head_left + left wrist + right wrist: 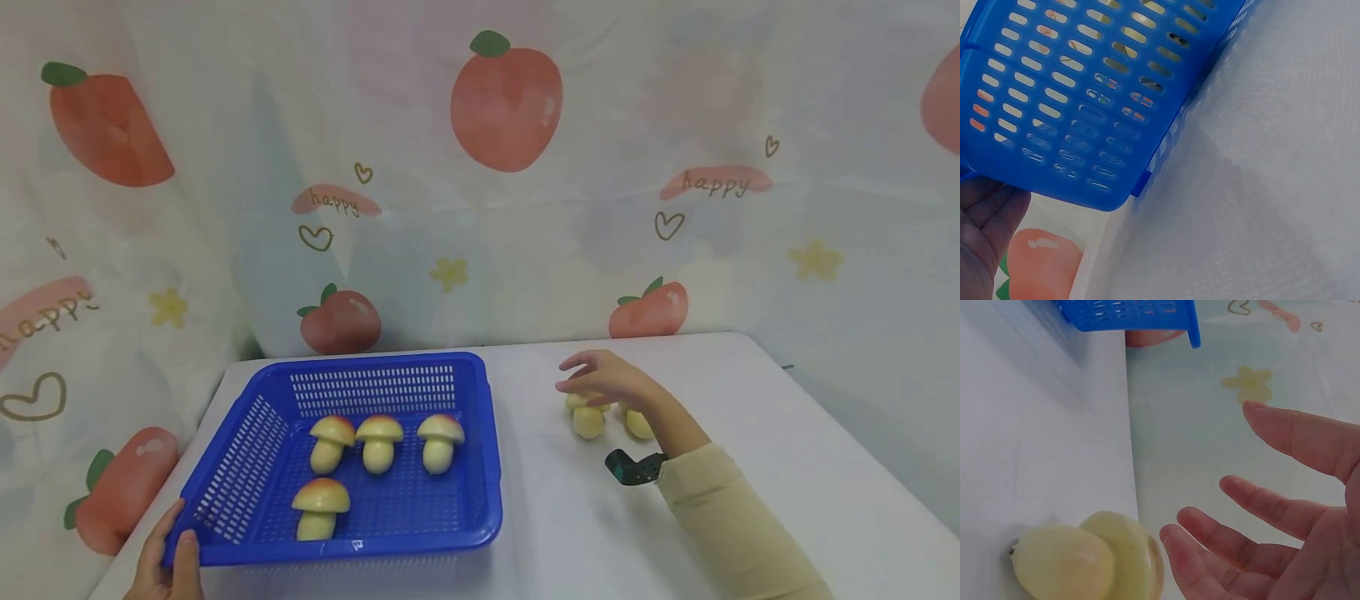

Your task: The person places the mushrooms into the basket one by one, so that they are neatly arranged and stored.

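My left hand [168,562] grips the near left corner of a blue plastic basket [337,552], thumb on the rim's inner side and fingers outside. Several toy mushrooms with yellowish, red-tinged caps lie in it, one mushroom [320,506] near the front and the others, such as this mushroom [439,442], farther back. To the right, my right hand [609,379] hovers over a pale mushroom [588,423], its fingers spread and loosely bent with nothing between them. Another mushroom [639,425] lies partly behind the wrist. From the right wrist, the nearer mushroom [1063,562] shows beside the fingertips.
A white table [555,517] carries everything. Behind and along the left hangs a fruit-printed cloth [525,250], close to the table's back edge. A dark device [633,468] is strapped at my right wrist, by the beige sleeve [735,517].
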Demonstrator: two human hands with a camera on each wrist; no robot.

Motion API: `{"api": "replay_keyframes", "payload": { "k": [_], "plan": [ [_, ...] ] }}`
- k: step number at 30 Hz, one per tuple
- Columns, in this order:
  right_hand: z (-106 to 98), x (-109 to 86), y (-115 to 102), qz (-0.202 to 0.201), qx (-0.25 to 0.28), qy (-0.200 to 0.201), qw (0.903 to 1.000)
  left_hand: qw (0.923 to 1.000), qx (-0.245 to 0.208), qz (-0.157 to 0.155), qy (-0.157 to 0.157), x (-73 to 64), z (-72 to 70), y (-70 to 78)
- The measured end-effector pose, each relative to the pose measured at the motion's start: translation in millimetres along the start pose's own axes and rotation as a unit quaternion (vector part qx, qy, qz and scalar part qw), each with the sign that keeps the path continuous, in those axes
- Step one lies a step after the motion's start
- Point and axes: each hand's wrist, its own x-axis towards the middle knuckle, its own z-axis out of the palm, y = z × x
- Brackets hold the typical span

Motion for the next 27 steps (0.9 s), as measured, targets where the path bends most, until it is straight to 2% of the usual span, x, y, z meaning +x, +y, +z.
{"api": "replay_keyframes", "payload": {
  "k": [5,9,14,18,27],
  "plan": [
    [-6,-1.7,6,0.005,-0.011,0.017,0.9998,1.0000,0.003,0.001,-0.002,0.0,-0.8,0.2],
    [-8,-0.9,11,0.000,-0.049,0.048,0.9976,1.0000,-0.001,0.000,-0.003,0.0,-1.0,-0.4],
    [-6,1.2,18,0.013,-0.114,0.090,0.9893,0.9997,-0.016,0.014,0.008,-0.1,-1.0,-2.4],
    [-2,1.6,20,0.014,-0.152,0.106,0.9826,0.9995,-0.022,0.017,0.013,1.2,-0.7,-4.4],
    [9,5.0,30,-0.008,-0.187,0.133,0.9733,0.9997,-0.025,0.004,0.005,2.9,-1.4,-4.9]
  ]
}}
